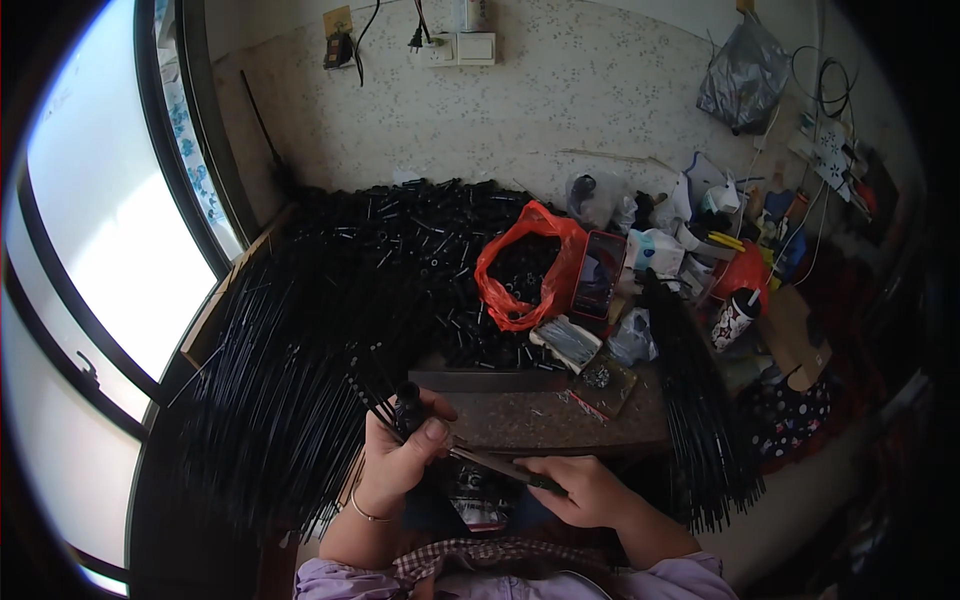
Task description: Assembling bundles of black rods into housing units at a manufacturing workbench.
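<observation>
My left hand (400, 462) is closed around several thin black rods (370, 398) and a short black tubular part (408, 408), whose open end points up. My right hand (588, 492) grips a long, slim, dark-handled tool (505, 467). The metal tip of that tool meets the lower side of my left hand, by the thumb; its exact kind is hard to make out. Both hands are in front of the near edge of a brown worktable (540, 425). The left fingers are partly hidden behind the black part.
Long black rods (270, 380) lie in a big bundle at left, more (705, 430) at right. Behind are piled short black parts (400, 225), an open red plastic bag (500, 300), a phone (600, 275), a box of thin pins (568, 342) and a patterned cup (735, 320).
</observation>
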`<act>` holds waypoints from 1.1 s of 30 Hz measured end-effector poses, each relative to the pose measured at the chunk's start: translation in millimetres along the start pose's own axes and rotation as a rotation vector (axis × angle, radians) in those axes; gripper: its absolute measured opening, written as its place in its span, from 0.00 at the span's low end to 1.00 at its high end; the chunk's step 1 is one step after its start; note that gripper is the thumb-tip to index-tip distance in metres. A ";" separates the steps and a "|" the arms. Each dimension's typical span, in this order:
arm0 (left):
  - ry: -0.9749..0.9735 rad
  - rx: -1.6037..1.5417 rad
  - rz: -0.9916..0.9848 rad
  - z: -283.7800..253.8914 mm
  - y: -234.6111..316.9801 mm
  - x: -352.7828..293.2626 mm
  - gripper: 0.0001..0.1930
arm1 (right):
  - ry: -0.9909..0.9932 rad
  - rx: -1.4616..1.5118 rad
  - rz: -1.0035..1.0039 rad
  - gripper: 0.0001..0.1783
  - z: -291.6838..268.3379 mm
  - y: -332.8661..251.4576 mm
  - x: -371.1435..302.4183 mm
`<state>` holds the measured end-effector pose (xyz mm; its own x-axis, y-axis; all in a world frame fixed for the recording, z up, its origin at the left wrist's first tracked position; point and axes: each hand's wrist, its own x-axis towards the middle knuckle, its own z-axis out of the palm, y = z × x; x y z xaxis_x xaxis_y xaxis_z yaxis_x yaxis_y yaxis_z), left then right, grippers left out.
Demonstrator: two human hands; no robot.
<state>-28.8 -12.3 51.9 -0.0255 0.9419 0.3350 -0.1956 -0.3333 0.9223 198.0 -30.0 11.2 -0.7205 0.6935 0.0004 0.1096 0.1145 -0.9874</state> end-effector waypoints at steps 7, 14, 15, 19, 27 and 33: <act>-0.107 -0.147 0.058 7.9 -10.9 6.3 0.12 | -0.144 0.046 0.150 0.24 10.4 6.3 6.2; -0.108 -0.171 0.039 -7.7 -9.0 1.7 0.15 | -0.080 0.317 0.117 0.18 7.8 2.0 -3.3; -0.123 -0.183 0.027 -7.4 -11.5 2.9 0.15 | -0.121 0.404 0.152 0.18 7.1 2.2 -3.6; -0.169 -0.240 -0.047 4.8 -11.3 5.7 0.15 | -0.155 0.292 0.221 0.21 10.4 3.8 -1.0; -0.051 0.002 0.053 -2.8 -3.1 8.1 0.34 | 0.661 -1.104 -0.414 0.24 -5.4 -9.5 5.8; -0.182 0.051 0.153 0.2 -7.9 7.2 0.25 | -0.008 0.238 0.177 0.18 37.2 6.1 -14.1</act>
<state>-27.3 -2.9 47.1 0.1265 0.8586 0.4967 -0.1530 -0.4779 0.8650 183.4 -65.6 -0.7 -0.7101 0.6818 -0.1757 0.0711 -0.1788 -0.9813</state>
